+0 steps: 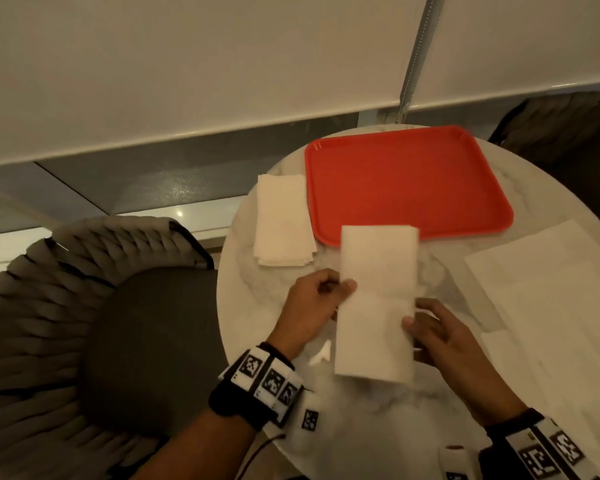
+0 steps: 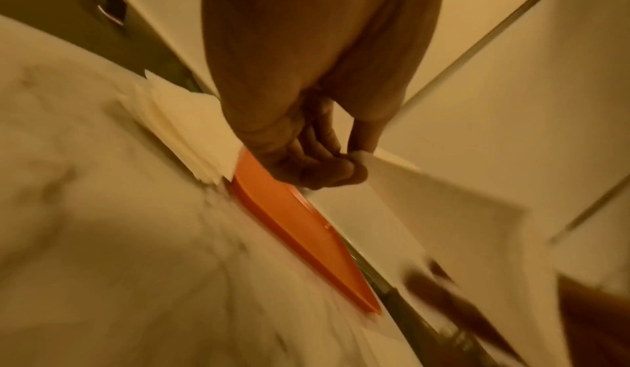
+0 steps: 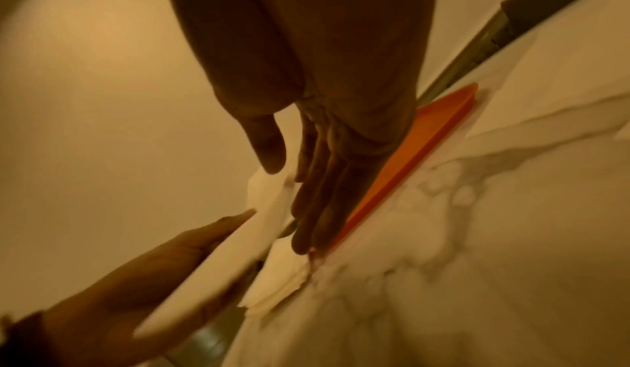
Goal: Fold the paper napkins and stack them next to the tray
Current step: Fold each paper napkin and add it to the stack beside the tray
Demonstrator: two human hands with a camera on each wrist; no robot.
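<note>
A half-folded napkin (image 1: 378, 299) is held above the marble worktop (image 1: 378, 427), centre frame, just below the red tray (image 1: 409, 181).

The left hand (image 1: 312, 306) pinches its left edge; the right hand (image 1: 444, 337), fingers straight, supports the right edge. Thin, limp and easily torn, it is best held by its edges. Folded napkins (image 1: 283, 220) are stacked left of the tray.
</note>
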